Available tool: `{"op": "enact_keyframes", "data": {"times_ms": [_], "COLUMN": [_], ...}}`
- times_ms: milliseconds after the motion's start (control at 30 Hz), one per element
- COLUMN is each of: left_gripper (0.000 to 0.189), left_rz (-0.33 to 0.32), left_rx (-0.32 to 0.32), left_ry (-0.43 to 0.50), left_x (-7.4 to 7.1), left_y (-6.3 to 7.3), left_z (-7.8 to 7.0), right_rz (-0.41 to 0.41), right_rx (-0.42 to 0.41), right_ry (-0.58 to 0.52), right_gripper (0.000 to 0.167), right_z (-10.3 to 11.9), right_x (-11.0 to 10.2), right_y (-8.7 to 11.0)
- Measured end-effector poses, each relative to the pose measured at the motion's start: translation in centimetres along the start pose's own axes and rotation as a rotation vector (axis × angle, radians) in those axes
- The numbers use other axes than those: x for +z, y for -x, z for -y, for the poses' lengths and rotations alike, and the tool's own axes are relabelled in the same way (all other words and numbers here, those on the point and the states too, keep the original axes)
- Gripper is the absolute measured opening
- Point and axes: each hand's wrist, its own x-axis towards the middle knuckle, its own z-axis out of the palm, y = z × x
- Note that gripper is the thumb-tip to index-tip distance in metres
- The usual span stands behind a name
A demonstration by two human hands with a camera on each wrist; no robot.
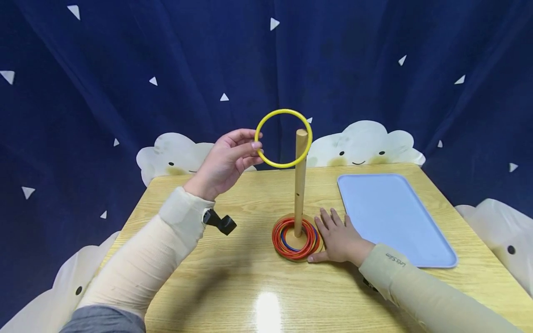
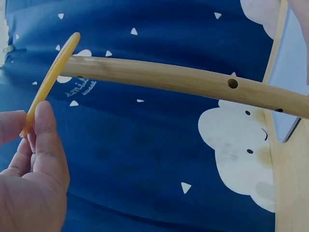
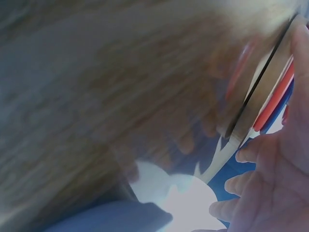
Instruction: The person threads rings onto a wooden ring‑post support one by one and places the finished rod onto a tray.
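Observation:
A yellow ring (image 1: 283, 111) is pinched between the thumb and fingers of my left hand (image 1: 226, 162). It is held up at the top of an upright wooden post (image 1: 299, 185) and overlaps the post's tip in the head view. The left wrist view shows the ring (image 2: 50, 80) nearly edge-on across the post's end. Around the foot of the post, several red rings (image 1: 276, 234) and a blue one lie stacked on the round wooden base (image 1: 294, 241). My right hand (image 1: 339, 238) has its fingers spread, palm down, with its thumb and fingertips at the base's right edge.
A light blue tray (image 1: 383, 212) lies on the right side of the wooden table (image 1: 187, 286), beyond my right hand. Behind the table hangs a dark blue curtain (image 1: 200, 55) with white triangles and cloud shapes.

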Motion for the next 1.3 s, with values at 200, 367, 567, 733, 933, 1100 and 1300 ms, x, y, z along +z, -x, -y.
{"op": "enact_keyframes", "data": {"times_ms": [200,367,567,733,933,1100,1300], "left_gripper": [0.027,0.028,0.028,0.026,0.015,0.012,0.022], "left_rz": [0.008,0.029,0.019,0.005,-0.014,-0.021,-0.036], "left_rx": [-0.031,-0.063,-0.114,-0.177,-0.262,-0.317,-0.420], "left_ry": [-0.016,-0.056,-0.078,-0.076,-0.104,-0.133,-0.195], "left_x": [0.2,0.1,-0.2,-0.7,-1.3,-2.2,-4.0], "left_y": [-0.1,-0.2,-0.3,-0.2,0.4,0.8,1.5], "left_z": [0.7,1.9,4.1,5.9,8.2,10.5,14.3], "right_rz": [0.005,0.007,0.006,0.004,0.015,0.015,0.015], "right_rx": [-0.003,-0.003,-0.002,0.000,0.006,0.007,0.012], "right_ry": [-0.018,-0.023,-0.037,-0.056,-0.062,-0.060,-0.051], "right_gripper": [0.121,0.122,0.121,0.120,0.120,0.120,0.120], "right_z": [0.2,0.3,0.2,0.1,0.1,0.1,0.3], "right_x": [-0.2,-0.2,0.0,-0.1,-0.1,-0.1,-0.1], "right_y": [0.1,0.3,0.3,0.4,0.4,0.3,0.2]}}
